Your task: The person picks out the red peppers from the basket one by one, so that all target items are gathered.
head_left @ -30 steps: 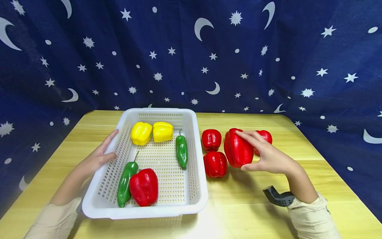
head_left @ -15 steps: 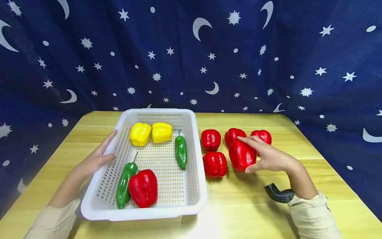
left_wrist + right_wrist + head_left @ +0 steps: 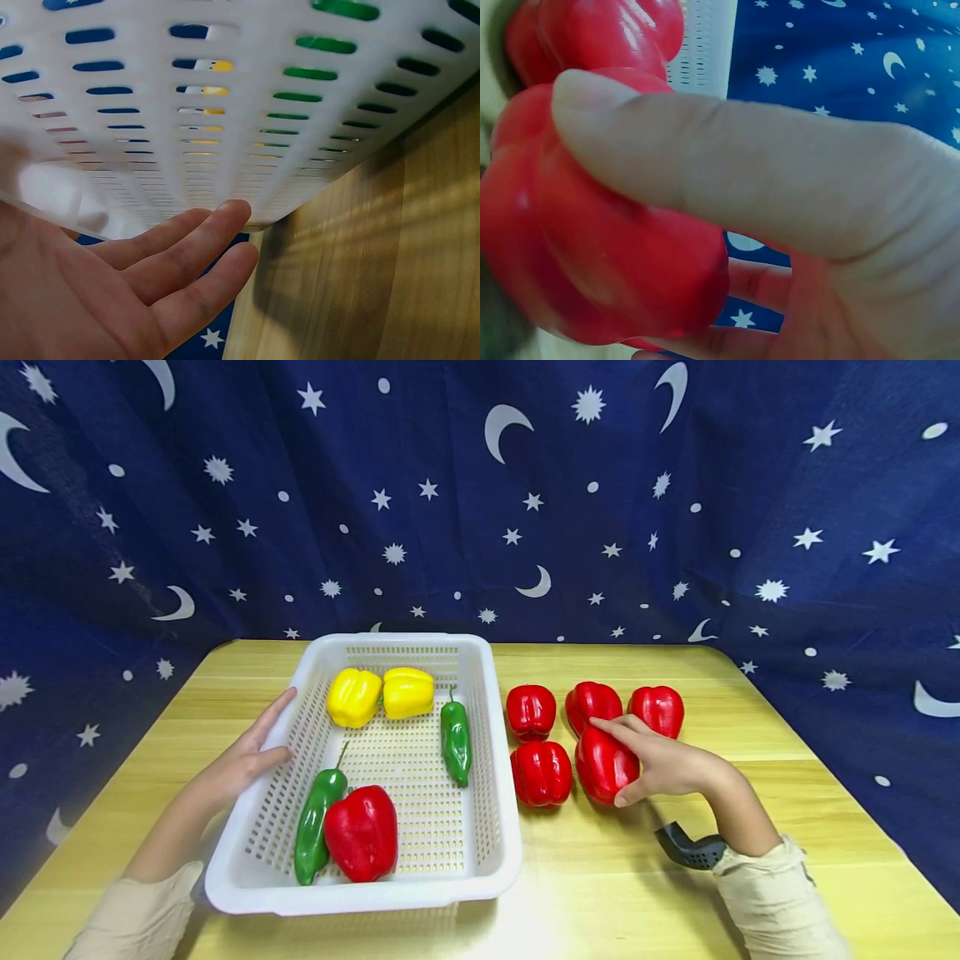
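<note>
My right hand (image 3: pixel 667 764) grips a glossy red bell pepper (image 3: pixel 600 768), thumb on the near side and fingers over the top. In the right wrist view the thumb lies across this bell pepper (image 3: pixel 577 247). It sits low among several other red bell peppers, such as this one (image 3: pixel 542 774) to its left. My left hand (image 3: pixel 236 768) holds the left rim of a white perforated plastic basket (image 3: pixel 360 893), thumb over the rim. The left wrist view shows its fingers (image 3: pixel 187 247) stretched along the outside of the basket wall.
Inside the basket are two yellow bell peppers (image 3: pixel 354 697), two green chili peppers (image 3: pixel 455 743) and one red bell pepper (image 3: pixel 362 833). More red ones (image 3: pixel 656 710) stand behind the right hand on the wooden table (image 3: pixel 600 893). A dark blue curtain (image 3: pixel 450 510) hangs behind.
My right hand has brought the red bell pepper down and toward me, in front of the back row, uncovering two red bell peppers there. The left hand and basket have stayed put.
</note>
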The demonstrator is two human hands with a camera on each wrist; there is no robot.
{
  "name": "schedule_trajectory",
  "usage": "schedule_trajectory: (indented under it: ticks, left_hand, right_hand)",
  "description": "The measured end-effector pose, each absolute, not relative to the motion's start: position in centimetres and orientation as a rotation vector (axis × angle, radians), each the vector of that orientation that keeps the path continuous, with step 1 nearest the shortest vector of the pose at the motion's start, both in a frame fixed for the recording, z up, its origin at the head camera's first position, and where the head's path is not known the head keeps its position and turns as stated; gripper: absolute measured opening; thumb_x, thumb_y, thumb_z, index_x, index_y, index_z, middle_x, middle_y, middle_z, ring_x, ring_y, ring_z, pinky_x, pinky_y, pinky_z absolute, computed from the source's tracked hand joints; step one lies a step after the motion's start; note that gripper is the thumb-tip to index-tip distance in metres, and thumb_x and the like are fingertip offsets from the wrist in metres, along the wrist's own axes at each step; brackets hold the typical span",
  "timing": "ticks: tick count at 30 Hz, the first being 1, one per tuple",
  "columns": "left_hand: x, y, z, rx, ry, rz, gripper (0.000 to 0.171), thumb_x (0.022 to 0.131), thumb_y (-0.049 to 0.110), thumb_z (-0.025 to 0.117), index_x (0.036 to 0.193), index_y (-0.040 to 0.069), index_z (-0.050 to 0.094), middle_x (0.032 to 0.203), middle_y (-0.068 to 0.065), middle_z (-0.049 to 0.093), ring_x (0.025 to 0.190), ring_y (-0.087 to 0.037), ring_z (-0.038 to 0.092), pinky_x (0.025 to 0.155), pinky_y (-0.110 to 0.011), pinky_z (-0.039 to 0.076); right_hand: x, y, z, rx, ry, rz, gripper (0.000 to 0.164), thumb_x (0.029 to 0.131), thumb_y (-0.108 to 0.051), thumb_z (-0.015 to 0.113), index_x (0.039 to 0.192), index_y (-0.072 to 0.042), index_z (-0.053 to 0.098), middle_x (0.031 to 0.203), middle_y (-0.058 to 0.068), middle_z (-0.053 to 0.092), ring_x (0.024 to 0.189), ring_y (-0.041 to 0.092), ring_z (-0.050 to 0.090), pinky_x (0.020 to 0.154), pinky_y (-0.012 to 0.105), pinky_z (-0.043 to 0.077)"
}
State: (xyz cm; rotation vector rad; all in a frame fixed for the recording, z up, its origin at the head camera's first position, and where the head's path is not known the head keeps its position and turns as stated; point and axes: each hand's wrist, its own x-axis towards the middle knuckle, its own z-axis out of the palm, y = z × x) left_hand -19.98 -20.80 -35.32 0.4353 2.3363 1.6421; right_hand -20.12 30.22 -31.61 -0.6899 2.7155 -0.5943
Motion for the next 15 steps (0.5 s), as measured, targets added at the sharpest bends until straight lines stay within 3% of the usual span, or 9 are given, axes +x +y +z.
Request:
schedule_trajectory:
  ticks: [15]
  left_hand:
    - [-19.98, -20.85, -35.46, 0.461, 2.327, 1.658, 0.081, 0.087, -0.001, 0.038, 0.146, 0.03, -0.008, 0.151, -0.022, -0.007, 0.119, -0.063, 0.027, 0.064, -0.049, 0.057]
  right_hand:
    - [-20.36, 29.83, -32.3, -0.66, 2.691, -0.554, 0.098, 0.06, -0.025, 0.082, 0.14, -0.002, 0.029, 0.128, 0.021, 0.034, 0.115, 0.04, 0.038, 0.088, 0.054, 0.047]
